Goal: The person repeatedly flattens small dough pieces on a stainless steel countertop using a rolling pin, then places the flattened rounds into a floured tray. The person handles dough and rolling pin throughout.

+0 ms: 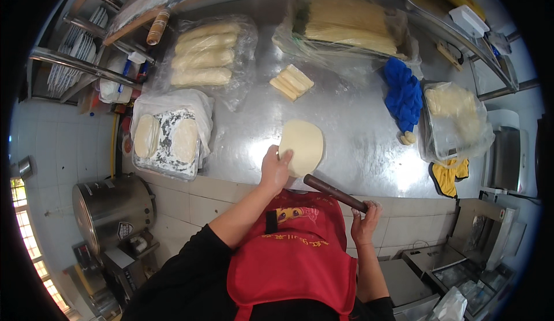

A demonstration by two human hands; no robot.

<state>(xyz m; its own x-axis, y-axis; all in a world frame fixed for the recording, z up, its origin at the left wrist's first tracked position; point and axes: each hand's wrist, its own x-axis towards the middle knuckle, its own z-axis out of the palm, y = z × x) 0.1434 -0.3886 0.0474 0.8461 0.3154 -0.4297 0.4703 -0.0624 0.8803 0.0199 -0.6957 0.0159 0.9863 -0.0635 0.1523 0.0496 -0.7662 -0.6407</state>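
Observation:
My left hand (276, 170) grips the left edge of a flat round sheet of dough (303, 145), thumb on top, near the front edge of the steel table (242, 148). My right hand (367, 221) holds one end of a dark wooden rolling pin (331, 190); its other end lies close to the dough's lower edge. Beyond the sheet, a few short dough strips (292, 82) sit side by side. At the left, a floured tray (193, 176) lined with plastic holds two stacks of flattened dough (185, 140). Several dough logs (203, 55) lie under plastic film behind it.
Plastic covers a tray of noodle-like dough strips (350, 18) at the back. A blue cloth (402, 91), small dough scraps (407, 138), a bagged dough tray (454, 117) and a yellow cloth item (448, 178) are at the right. A wooden-handled tool (158, 26) is at the back left.

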